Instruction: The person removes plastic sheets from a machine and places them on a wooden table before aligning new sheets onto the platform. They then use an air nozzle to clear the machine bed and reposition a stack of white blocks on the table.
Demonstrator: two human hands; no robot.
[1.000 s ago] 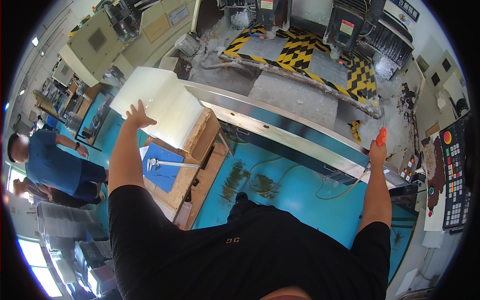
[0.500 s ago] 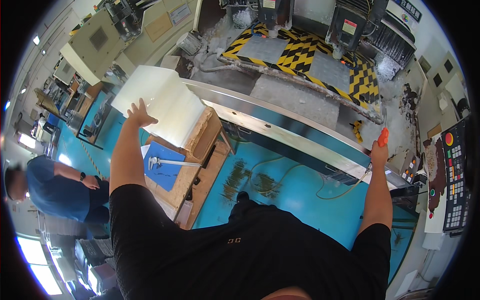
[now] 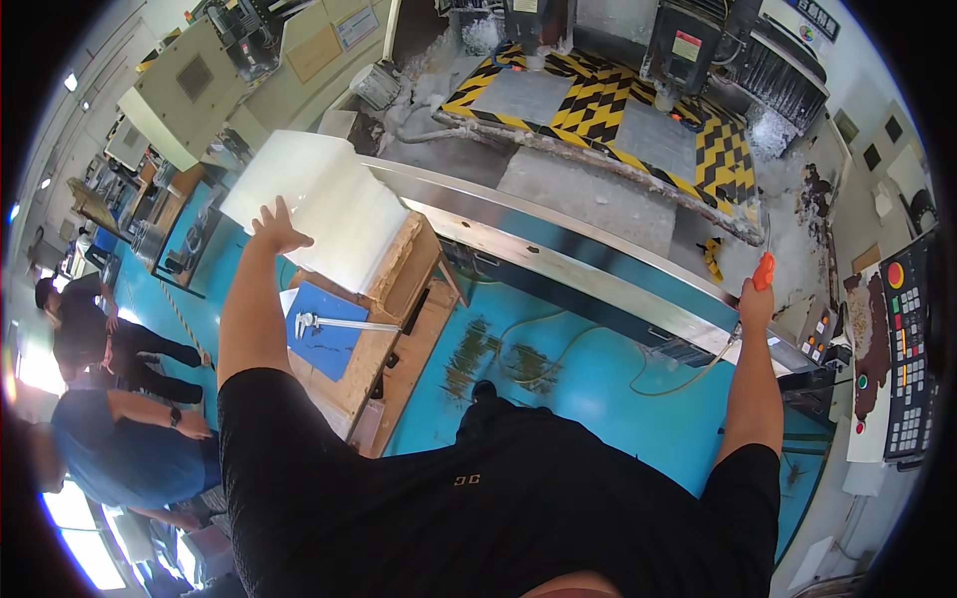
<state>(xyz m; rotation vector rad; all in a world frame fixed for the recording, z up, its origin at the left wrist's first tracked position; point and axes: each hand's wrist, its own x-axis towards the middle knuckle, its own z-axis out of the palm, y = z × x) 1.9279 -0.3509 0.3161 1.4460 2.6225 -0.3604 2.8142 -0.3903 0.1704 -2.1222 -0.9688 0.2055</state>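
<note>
My left hand [image 3: 281, 229] rests with fingers spread on a stack of white, translucent plastic sheets [image 3: 334, 184]. The stack lies on a wooden bench [image 3: 399, 254] at the left. Out to the right, my right hand [image 3: 756, 304] is closed round an orange air blow gun [image 3: 764, 272], whose thin nozzle points up toward the machine. From below that hand a yellowish hose [image 3: 688, 389] trails down to the floor. Beside my left forearm, a caliper [image 3: 349, 324] lies on a blue sheet [image 3: 327, 354] on the bench.
A long metal ledge [image 3: 558, 224] runs along the machine's front. Behind it stands the machine bed [image 3: 598, 100] with yellow-black striped tape and white shavings. A control panel [image 3: 902, 349] is at the right. Two people [image 3: 130, 444] stand at the left on the turquoise floor [image 3: 558, 359].
A second person in dark clothes has come into view at the left. The person in blue has shifted slightly down in the picture. Both my hands stay where they were.
</note>
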